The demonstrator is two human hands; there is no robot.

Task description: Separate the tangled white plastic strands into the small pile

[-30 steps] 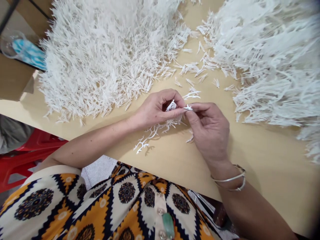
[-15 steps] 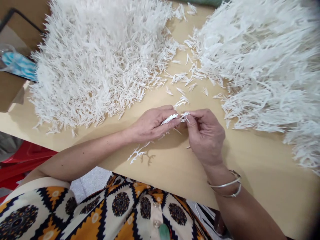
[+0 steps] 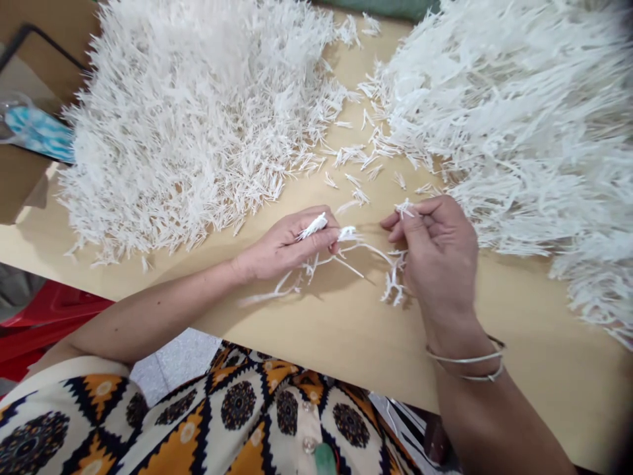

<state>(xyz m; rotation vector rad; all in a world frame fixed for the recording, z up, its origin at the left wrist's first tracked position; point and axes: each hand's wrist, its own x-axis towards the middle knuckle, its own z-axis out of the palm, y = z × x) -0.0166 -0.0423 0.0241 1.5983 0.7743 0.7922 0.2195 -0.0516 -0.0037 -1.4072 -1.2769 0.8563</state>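
My left hand (image 3: 291,244) is closed around white branched plastic sprigs (image 3: 363,248). Their thin stems stick out below and to the right of the fingers, and a small tuft (image 3: 313,226) pokes up between thumb and forefinger. My right hand (image 3: 438,247) stands apart to the right, thumb and forefinger pinching a small white sprig piece (image 3: 404,208). One long branched stem from the left hand reaches almost to the right palm; whether it touches is unclear. Both hands are just above the tan table (image 3: 316,349), and a few loose pieces (image 3: 360,196) lie beyond them.
A large heap of short white pieces (image 3: 208,119) covers the table's left side. On the right lies another heap with longer white strands (image 3: 519,132). Small scattered pieces (image 3: 351,155) lie between the heaps. A cardboard box (image 3: 30,178) and a blue-and-white item (image 3: 42,132) are at far left.
My hands were close together at the sprigs; now the right hand has moved right and slightly up with a small piece. The left hand has shifted slightly left, and more stems show.
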